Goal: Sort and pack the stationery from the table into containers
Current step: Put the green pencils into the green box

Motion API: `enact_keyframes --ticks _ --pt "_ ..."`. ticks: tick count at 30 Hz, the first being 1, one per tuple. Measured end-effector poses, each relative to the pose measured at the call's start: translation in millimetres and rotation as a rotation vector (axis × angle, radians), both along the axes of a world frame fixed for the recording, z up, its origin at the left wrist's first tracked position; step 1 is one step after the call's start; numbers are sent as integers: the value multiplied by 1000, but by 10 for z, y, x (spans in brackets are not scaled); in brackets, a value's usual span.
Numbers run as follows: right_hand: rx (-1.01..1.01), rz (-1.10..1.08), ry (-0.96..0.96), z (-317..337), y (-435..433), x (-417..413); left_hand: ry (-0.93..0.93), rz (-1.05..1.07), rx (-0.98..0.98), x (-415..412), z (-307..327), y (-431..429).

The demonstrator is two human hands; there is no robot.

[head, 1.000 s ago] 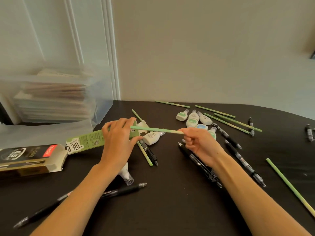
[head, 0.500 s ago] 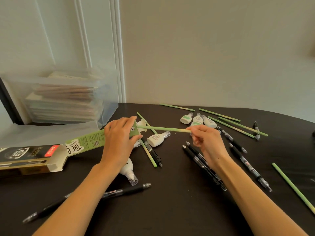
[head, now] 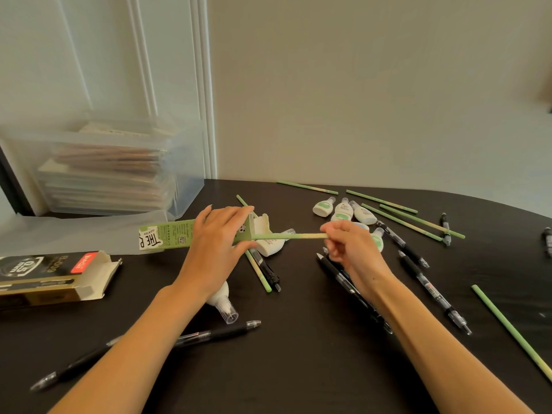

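Spanning the gap between the two hands, a thin green stick (head: 294, 236) is held almost level above the middle of the table (head: 298, 369). It is straight, slim and matte, green at its left end and faded to pale cream toward the right. Its cream end is pinched by the curled fingertips of the right hand (head: 354, 249), while its green tip is set at the open mouth of a green box (head: 167, 236); whether it is inside cannot be told. That box, a long narrow carton of printed card with a pale flap folded back, is gripped near its open end by the left hand (head: 218, 243), fingers over the top and thumb on the near side. Similar sticks (head: 401, 222) are scattered on the dark, smooth tabletop at one to two o'clock, beside squat white bottles (head: 343, 211) with green labels. Black pens (head: 434, 294) with clear barrels are strewn from three to seven o'clock. An opened black-and-gold carton (head: 44, 273) is laid at nine o'clock, and a translucent plastic bin (head: 113, 174) of stacked paper is seen, blurred, at ten o'clock.
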State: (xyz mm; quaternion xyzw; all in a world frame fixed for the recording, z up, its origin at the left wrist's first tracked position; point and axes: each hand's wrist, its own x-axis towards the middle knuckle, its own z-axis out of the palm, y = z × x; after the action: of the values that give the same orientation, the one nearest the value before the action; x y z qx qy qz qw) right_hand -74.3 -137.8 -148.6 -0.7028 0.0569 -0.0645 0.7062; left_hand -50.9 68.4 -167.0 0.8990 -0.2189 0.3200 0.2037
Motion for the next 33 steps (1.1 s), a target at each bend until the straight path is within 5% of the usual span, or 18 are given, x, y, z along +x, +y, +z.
enact_keyframes --ticks 14,18,21,25,28,33 --pt "144 -161 -301 -3 375 -131 34 -47 -51 -111 61 -151" --pt "22 -124 -342 -65 486 -135 7 -37 -48 -96 57 -139" --pt "-254 20 -304 -117 573 -132 -30 -45 -15 -76 18 -132" --pt "-244 134 -191 -86 560 -113 -54 -5 -32 -60 12 -100" --pt "-545 51 -248 -126 517 -131 -97 38 -38 -40 10 -83" --pt "-1294 274 -341 -201 518 -170 -133 87 -70 -50 44 -63"
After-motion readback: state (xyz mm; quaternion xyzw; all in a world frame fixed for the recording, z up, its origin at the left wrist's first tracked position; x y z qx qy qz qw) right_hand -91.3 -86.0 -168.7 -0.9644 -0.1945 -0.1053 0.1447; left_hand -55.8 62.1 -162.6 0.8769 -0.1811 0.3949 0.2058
